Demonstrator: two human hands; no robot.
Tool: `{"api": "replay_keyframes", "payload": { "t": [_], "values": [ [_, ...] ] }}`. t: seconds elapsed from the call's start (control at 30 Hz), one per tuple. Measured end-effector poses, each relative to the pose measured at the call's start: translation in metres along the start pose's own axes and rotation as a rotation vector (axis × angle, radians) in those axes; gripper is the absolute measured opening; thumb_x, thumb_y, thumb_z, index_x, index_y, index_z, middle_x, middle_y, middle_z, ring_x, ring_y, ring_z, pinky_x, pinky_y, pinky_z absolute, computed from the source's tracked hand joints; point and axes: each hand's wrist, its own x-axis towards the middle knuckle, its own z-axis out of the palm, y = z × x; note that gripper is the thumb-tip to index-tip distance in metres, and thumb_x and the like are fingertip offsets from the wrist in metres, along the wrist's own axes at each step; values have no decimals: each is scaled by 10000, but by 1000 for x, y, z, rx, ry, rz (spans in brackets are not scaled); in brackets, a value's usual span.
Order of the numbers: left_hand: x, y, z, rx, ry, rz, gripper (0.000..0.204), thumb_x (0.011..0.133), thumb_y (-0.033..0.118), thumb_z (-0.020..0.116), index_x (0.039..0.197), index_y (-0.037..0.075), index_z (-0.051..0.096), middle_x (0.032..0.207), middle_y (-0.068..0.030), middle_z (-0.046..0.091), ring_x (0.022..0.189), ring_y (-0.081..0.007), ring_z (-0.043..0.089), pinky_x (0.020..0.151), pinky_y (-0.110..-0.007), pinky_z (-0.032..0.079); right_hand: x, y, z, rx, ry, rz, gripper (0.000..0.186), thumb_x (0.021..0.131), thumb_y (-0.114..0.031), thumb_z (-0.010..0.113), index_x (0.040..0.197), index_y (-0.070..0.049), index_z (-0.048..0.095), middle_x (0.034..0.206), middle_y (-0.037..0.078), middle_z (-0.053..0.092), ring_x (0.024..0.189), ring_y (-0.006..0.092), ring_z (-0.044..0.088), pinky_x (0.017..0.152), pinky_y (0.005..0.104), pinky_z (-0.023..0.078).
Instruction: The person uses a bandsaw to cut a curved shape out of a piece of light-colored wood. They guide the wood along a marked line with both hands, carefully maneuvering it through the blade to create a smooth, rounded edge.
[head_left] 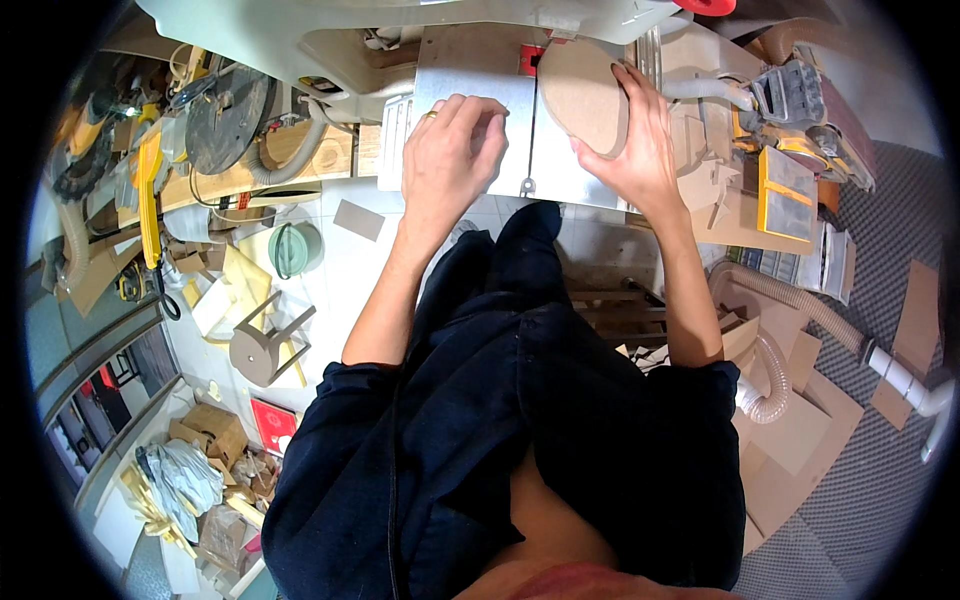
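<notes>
On a metal machine table [510, 155], a flat brown rounded board [580, 95] lies at the right, beside the table's dark slot. It looks like fibreboard, with a curved outline. My right hand [640, 140] grips its right edge, fingers along the far side and thumb at the near edge. My left hand [455, 145], with a ring on one finger, is over the left part of the table, apart from the board. Its fingers are curled in, and whatever they may hold is hidden. A red insert [531, 60] sits in the table just left of the board.
The pale machine body [400, 15] overhangs the table's far side. A belt sander [810, 110] and board offcuts [705, 165] are at the right. Power tools crowd the left bench [300, 155]. A round stool [255, 352] and green bucket [290, 250] stand on the floor.
</notes>
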Motion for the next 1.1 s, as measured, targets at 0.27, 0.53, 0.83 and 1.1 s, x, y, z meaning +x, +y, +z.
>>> {"api": "replay_keyframes", "payload": {
  "t": [0.27, 0.53, 0.83, 1.1],
  "values": [
    [0, 0, 0, 8, -8, -1, 81, 925, 126, 727, 994, 84, 729, 906, -74, 700, 815, -284, 685, 767, -400, 541, -2, -1, -1, 10, -28, -11, 1071, 728, -393, 899, 1580, -45, 352, 1561, 251, 448, 1451, 433, 435, 1235, 540, 354],
    [0, -1, 0, 0, -13, -4, 77, 923, 125, 729, 987, 82, 734, 912, -76, 705, 825, -287, 685, 777, -402, 539, -5, -3, -3, 27, -35, -24, 1057, 722, -347, 885, 1577, -44, 343, 1563, 251, 443, 1459, 427, 423, 1241, 539, 345],
    [0, -1, 0, -9, -4, 3, 83, 914, 120, 729, 988, 81, 729, 908, -76, 705, 818, -291, 688, 774, -401, 541, -5, -3, -3, 37, -25, -29, 1057, 707, -327, 884, 1573, -44, 347, 1564, 245, 449, 1454, 427, 430, 1230, 537, 353],
    [0, 0, -1, -3, -7, -4, 75, 918, 123, 728, 981, 82, 732, 906, -74, 706, 820, -286, 688, 774, -399, 541, -3, -5, -3, 25, -35, -10, 1052, 711, -337, 877, 1576, -49, 353, 1564, 243, 448, 1456, 430, 431, 1242, 533, 348]
  ]
}}
